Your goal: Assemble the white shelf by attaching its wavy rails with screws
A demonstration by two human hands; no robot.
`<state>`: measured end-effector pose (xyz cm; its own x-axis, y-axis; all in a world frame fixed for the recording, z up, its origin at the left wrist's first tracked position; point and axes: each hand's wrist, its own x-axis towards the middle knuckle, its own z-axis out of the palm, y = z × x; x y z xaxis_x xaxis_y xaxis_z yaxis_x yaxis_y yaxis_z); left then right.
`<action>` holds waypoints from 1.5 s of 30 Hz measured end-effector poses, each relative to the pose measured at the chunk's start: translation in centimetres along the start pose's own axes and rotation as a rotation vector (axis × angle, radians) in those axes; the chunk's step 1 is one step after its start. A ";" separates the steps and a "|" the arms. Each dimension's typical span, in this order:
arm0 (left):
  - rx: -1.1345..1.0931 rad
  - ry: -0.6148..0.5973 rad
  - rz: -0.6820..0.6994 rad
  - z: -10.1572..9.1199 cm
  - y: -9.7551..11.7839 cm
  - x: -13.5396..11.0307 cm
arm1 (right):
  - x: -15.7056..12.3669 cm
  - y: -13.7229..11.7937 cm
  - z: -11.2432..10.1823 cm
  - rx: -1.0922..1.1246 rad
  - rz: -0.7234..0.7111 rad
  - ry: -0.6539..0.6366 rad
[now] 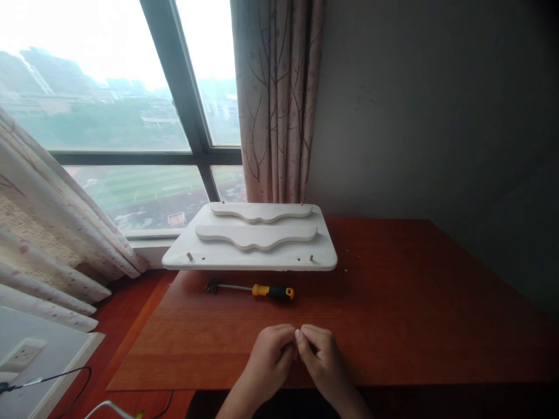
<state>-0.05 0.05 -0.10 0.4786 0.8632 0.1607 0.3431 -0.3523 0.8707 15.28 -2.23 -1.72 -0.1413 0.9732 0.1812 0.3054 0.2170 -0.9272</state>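
- Head view: my left hand [268, 355] and right hand [321, 355] meet at the near edge of the table [414, 302], fingers curled shut and fingertips pressed together; I cannot tell if anything small sits between them
- I judge this a fiddling step at the fingertips; any move from here calls for a steady pinch kept low over the table
- The screwdriver [262, 290] lies untouched between my hands and the white board [244, 259], handle to the right
- Two wavy strips [257, 235] rest on the board, with pegs [189, 256] standing at its front corners
- I can read no brand, label or writing anywhere
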 end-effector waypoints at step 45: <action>0.005 0.000 -0.016 0.0 0.1 -0.1 | -0.2 0.5 0.2 0.003 -0.001 0.001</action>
<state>-0.02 -0.08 -0.02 0.4734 0.8685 0.1466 0.3543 -0.3402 0.8711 15.28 -2.29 -2.32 -0.1404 0.9732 0.1823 0.3021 0.2174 -0.9282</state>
